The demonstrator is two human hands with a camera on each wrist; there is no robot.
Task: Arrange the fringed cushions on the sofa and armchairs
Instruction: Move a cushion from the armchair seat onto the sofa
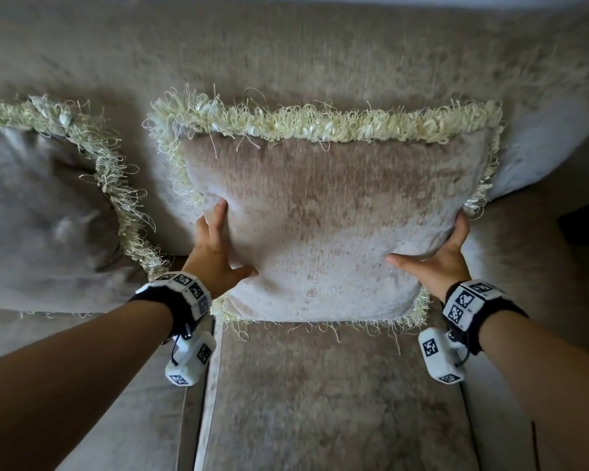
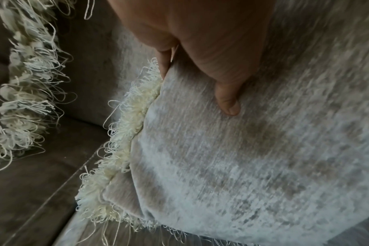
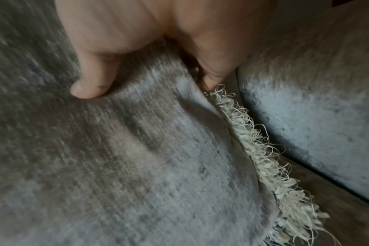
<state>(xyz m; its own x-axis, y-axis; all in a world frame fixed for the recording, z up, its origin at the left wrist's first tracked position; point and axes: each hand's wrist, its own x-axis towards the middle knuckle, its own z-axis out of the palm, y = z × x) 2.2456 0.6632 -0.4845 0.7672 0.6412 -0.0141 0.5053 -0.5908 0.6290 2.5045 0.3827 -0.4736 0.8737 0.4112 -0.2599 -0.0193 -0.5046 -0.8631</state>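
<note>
Hands, left hand (image 1: 215, 253) and right hand (image 1: 442, 253), grip the fringed cushion (image 1: 327, 226) by its sides; best seated upright, pressed squarely against the sofa backrest (image 1: 286, 52).

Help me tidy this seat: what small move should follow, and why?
Probably ease the fringed cushion back against the sofa backrest, then let go. Left hand and right hand grip its sides; its bottom fringe already meets the seat cushion.

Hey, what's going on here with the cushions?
A person is setting a fringed cushion upright against the sofa back. The left hand and right hand grip its lower side edges, thumbs on the front, fingers behind. Its bottom edge rests on the seat. A second fringed cushion leans alongside, to the left.
</note>
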